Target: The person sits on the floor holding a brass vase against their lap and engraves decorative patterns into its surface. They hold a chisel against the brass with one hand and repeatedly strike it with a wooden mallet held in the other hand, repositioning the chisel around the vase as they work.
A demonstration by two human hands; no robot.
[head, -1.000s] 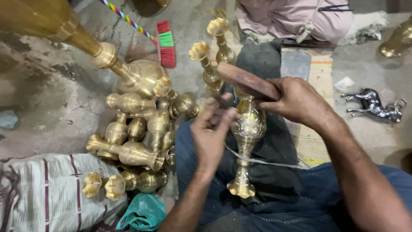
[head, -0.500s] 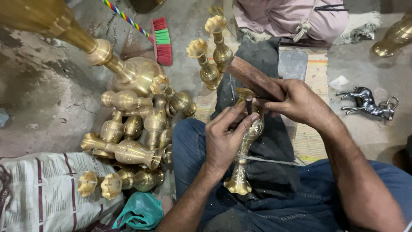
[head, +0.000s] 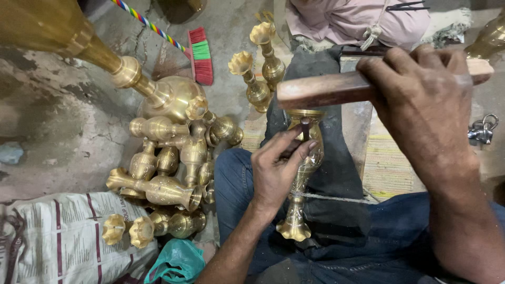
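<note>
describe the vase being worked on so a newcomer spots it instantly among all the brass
Start at the person's blue-jeaned lap. One brass vase lies along it, flared foot toward the camera, held by the left hand. Unlike the piled vases on the floor, a cord crosses its stem.

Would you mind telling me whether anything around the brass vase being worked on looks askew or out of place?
Mostly the pile of brass vases at the left: they lie tipped over and jumbled on the floor, while two vases beyond stand upright. The vase under the left hand and right hand looks undamaged.

Brass vase point(head: 303, 173) glossy, engraved; mallet point(head: 326, 89) smooth wood; floor point(head: 63, 121) rough concrete; trousers point(head: 236, 184) matt denim.
</note>
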